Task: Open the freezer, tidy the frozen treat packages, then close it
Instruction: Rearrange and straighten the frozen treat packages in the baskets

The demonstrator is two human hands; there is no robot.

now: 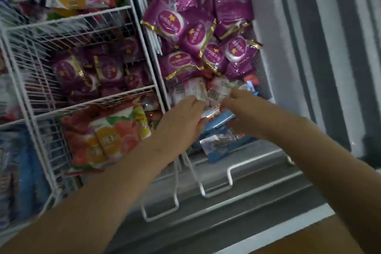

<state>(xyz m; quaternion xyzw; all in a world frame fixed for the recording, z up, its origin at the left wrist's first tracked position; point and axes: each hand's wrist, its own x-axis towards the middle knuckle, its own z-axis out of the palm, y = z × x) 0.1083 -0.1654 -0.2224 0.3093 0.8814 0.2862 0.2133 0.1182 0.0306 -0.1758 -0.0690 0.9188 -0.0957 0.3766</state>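
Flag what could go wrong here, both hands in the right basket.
1. Purple packages are heaped against the pale packages that the left hand and right hand grip. Pulling those out may let the heap slide.
2. A blue package lies at the wire basket's near edge, seemingly over it. It could slip out or get in the way when the freezer is closed.

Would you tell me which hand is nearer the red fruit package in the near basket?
Left. The left hand is just right of the fruit package; the right hand lies farther right, both gripping pale wrappers.
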